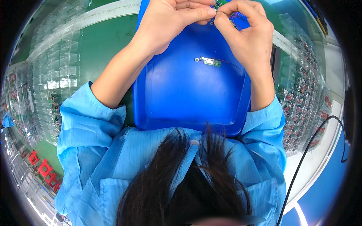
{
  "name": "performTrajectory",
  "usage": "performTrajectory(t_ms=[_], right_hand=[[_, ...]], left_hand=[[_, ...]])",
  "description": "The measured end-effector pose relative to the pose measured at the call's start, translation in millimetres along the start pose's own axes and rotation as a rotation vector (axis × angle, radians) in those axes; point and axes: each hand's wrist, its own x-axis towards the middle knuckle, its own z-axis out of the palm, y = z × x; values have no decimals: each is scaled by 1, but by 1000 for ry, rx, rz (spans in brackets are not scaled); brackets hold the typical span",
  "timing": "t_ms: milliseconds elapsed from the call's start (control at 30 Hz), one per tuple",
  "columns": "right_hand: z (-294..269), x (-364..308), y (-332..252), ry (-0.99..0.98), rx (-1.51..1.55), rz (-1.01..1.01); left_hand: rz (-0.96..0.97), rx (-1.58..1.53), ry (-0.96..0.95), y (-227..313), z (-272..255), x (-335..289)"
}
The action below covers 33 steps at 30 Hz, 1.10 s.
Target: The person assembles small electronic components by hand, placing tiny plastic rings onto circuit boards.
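Observation:
At the far end of a blue plastic tray (181,122), my two hands meet over several small green circuit boards (220,3) with thin wires. My left hand (177,13) has its thumb and fingers closed at the boards' left side. Pinched from the right, the boards are also between the thumb and forefinger of my right hand (247,30). Fingers hide most of what is held, and the top edge cuts it off. Nearer to me, one small circuit board (211,61) with a round part and a thin red wire lies on the tray's floor.
Clear plastic trays (56,75) stand stacked on the green mat at the left. Trays full of small wired parts (305,98) fill the right side. A black cable (301,162) curves down at the right. Red objects (45,169) sit at the lower left.

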Motion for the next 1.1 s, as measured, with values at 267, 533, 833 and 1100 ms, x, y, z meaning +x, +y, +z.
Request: performTrajectory(t_ms=[267,533,833,1100], right_hand=[[1,2,-2,2,51,-40],[2,-5,20,-34,-26,-27],[1,0,45,-180,297,167],[-6,3,42,-339,487,383]], left_hand=[[105,291,64,3,12,-8],[614,314,-304,-16,-11,10],[-64,171,-54,4,-4,-1],[-161,156,-188,7,-19,5]])
